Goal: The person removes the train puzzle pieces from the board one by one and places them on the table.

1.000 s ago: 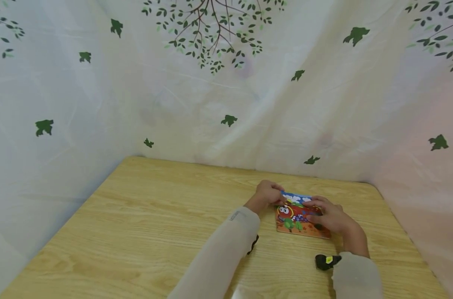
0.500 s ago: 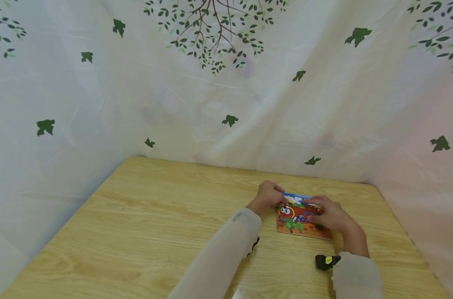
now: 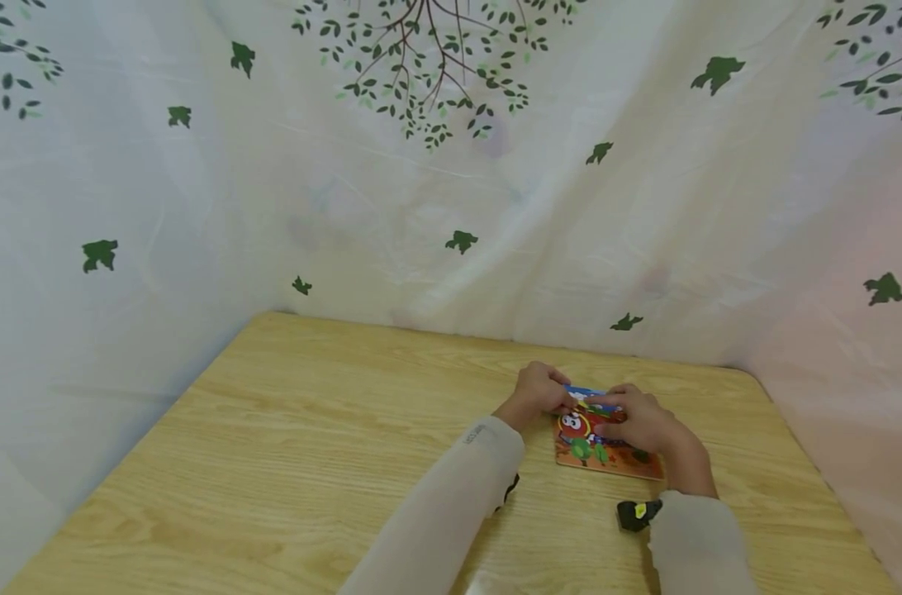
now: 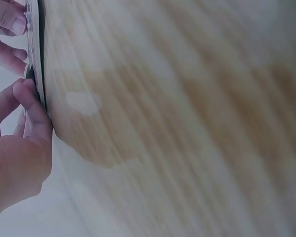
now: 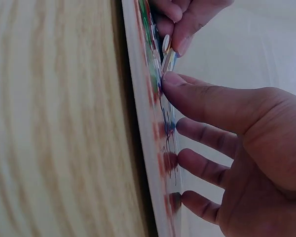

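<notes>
A picture puzzle board (image 3: 610, 465), printed with a red smiling figure, green plants and a blue sky, lies flat on the table. My left hand (image 3: 538, 388) is at its upper left corner, thumb and fingers curled together. In the right wrist view it pinches a small puzzle piece (image 5: 166, 58) that stands tilted above the board face. My right hand (image 3: 642, 423) spreads over the right part of the board, covering some of the picture. Its thumb (image 5: 187, 96) reaches the lower end of the piece, while the other fingertips rest on the board, spread apart.
The wood-grain table (image 3: 287, 446) extends widely to the left of the board. A whitish curtain (image 3: 377, 231) printed with leaves and birds hangs along the table's back and sides. A black wrist strap (image 3: 635, 516) shows at the right sleeve.
My right hand has slid left across the board toward my left hand, uncovering the lower right part of the picture. My left hand keeps its place at the upper left corner.
</notes>
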{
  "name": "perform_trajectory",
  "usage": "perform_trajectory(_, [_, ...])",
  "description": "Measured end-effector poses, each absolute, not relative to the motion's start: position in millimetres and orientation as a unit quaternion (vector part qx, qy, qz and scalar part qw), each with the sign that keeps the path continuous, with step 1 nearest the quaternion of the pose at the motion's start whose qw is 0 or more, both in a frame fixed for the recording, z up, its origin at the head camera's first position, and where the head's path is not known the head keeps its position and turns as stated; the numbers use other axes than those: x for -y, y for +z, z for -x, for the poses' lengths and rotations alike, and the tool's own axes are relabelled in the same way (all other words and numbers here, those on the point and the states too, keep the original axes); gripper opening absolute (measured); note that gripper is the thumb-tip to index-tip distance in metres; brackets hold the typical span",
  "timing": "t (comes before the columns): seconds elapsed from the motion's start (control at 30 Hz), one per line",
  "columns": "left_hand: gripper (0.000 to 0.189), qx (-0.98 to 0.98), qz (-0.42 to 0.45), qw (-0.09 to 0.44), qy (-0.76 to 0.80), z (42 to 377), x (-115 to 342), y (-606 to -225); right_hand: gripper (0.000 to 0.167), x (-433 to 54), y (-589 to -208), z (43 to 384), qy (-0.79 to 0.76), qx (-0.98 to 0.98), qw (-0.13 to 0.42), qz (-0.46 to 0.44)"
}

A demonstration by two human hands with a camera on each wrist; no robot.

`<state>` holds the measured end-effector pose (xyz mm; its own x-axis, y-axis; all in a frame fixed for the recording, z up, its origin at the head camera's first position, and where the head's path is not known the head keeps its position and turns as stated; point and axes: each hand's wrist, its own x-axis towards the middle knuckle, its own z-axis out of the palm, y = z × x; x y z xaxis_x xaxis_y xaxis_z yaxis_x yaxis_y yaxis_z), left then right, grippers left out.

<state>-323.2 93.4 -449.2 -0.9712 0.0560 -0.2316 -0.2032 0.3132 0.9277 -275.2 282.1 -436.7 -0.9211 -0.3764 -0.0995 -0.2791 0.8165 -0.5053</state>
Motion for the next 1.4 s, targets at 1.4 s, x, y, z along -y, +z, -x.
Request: perform_trajectory(1.4, [0.029,-0.767,0.045,0.134,0.626,317,-62,-427,0.046,-282,-440,275,-0.213,-0.96,0.104,0.148])
